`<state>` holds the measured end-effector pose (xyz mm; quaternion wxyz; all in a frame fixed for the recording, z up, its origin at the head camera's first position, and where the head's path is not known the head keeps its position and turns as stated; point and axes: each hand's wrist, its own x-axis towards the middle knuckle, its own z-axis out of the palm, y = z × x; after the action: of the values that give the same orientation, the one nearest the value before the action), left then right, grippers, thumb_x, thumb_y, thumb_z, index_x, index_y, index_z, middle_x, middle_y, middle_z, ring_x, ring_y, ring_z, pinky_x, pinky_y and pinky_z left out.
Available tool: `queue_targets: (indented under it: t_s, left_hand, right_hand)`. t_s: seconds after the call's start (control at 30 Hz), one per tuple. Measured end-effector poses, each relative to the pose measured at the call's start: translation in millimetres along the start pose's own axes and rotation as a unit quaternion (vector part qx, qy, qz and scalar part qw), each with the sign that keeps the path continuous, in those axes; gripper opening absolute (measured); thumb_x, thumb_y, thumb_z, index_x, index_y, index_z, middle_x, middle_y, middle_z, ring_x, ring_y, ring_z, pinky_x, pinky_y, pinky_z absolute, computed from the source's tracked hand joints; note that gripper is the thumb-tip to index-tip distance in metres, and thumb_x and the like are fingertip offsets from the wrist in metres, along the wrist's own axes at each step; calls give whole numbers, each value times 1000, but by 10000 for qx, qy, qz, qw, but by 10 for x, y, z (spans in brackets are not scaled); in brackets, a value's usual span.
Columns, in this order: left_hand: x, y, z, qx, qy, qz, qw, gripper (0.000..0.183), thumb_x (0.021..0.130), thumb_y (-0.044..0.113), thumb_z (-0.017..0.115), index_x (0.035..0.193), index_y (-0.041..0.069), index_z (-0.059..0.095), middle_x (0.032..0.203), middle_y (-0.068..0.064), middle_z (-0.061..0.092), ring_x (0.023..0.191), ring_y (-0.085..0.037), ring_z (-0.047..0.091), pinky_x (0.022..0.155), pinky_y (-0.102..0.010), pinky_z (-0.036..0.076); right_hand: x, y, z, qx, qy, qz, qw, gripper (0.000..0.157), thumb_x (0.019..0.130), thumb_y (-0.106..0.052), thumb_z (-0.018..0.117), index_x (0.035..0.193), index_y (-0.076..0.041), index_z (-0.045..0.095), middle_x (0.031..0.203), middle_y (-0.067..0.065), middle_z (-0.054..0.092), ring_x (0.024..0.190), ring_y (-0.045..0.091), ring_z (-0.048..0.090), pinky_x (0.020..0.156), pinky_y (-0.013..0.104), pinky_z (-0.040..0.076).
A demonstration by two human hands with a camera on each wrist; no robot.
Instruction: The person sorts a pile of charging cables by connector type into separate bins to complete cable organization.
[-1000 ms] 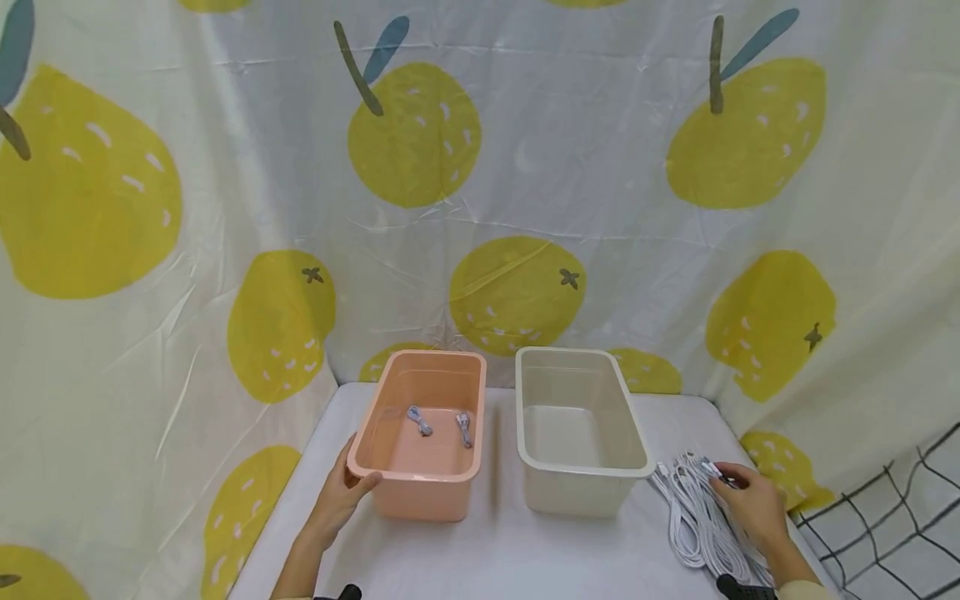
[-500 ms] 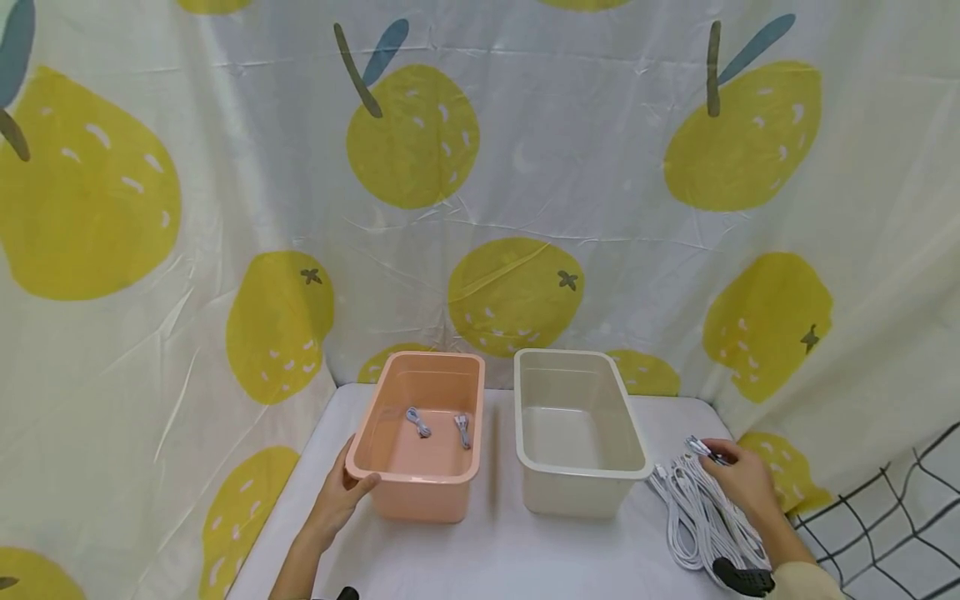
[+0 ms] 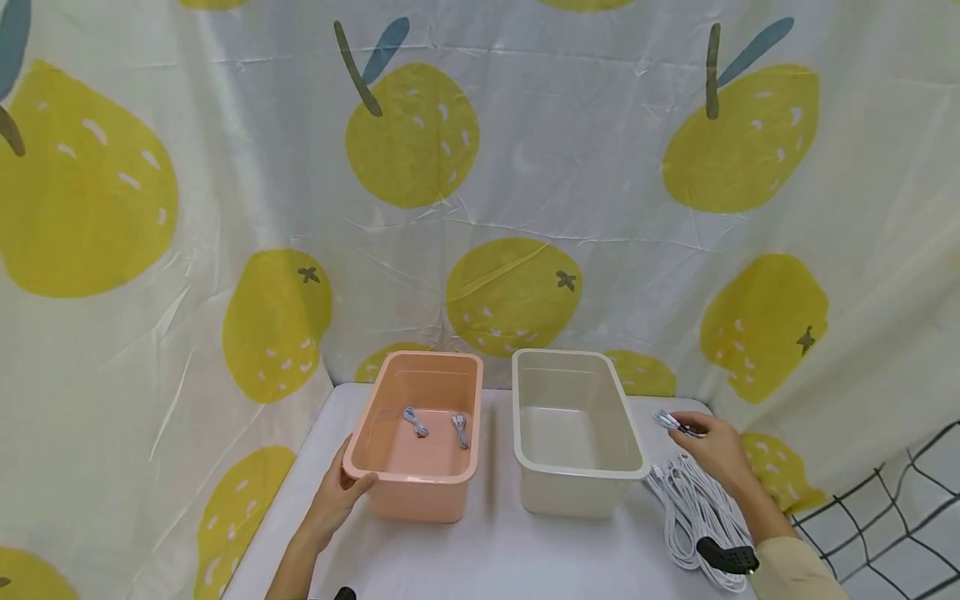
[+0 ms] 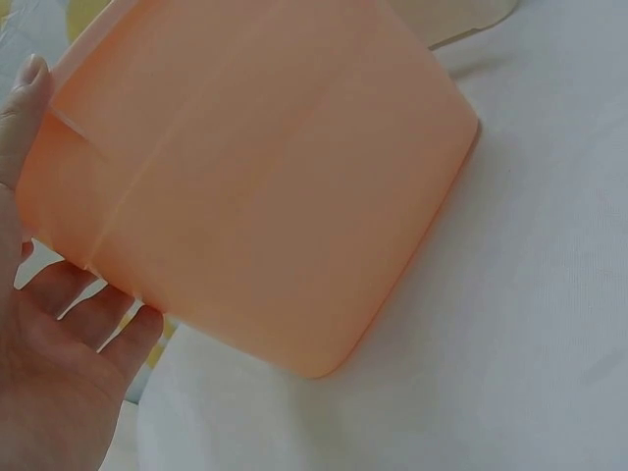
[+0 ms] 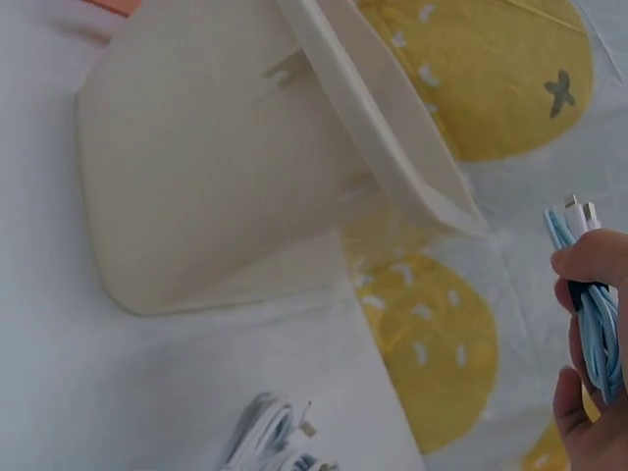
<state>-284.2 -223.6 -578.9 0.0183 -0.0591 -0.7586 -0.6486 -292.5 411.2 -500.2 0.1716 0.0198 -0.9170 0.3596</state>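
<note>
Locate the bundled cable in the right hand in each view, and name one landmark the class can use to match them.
Head: the bundled cable, held by the right hand, is right of the cream bin.
Left wrist: not in it.
Right wrist: at the right edge, near mid-height.
Shared landmark: the cream bin, cut off by the top edge in the left wrist view.

Peach bin (image 4: 265,196), one, smooth outer side across centre. Left hand (image 4: 49,368), bare, 8 o'clock, gripping peach bin's edge, thumb (image 4: 22,113) at 10. Beige bin (image 4: 456,14), part only, 1 o'clock. White tabletop (image 4: 520,265), 2 to 7 o'clock. Patterned curtain (image 4: 27,29), sliver, 10 o'clock.
</note>
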Motion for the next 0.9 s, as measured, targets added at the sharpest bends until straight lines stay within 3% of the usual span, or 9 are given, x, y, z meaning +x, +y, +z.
queue_targets:
  t_s: [0.27,0.53,0.9]
  left_hand:
    - [2,-14,1,4,9,-13,10000,90,99,18,73,167,13,14,164,-25,27,143,-42,39,96,-17,44]
    - [-4,-1,-5,-41,8,3,10000,89,100,17,72,167,12,14,164,-24,27,143,-43,39,95,-17,44]
    - [-1,-6,-9,-121,-18,-32,9999,88,100,16,72,167,13,14,164,-24,28,143,-42,39,95,-16,44]
  right_hand:
    - [127,-202,37,133,7,-225,9997,34,94,-16,78,120,5,73,112,21,71,98,33,65,71,20,52]
    - [276,-429,131,203,-263,-384,9987,31,94,-13,78,119,4,74,111,21,73,102,42,65,69,29,55]
    - [518,-719,363,609,-389,-901,9933,24,89,-2,79,112,5,76,100,16,75,91,33,68,66,26,54]
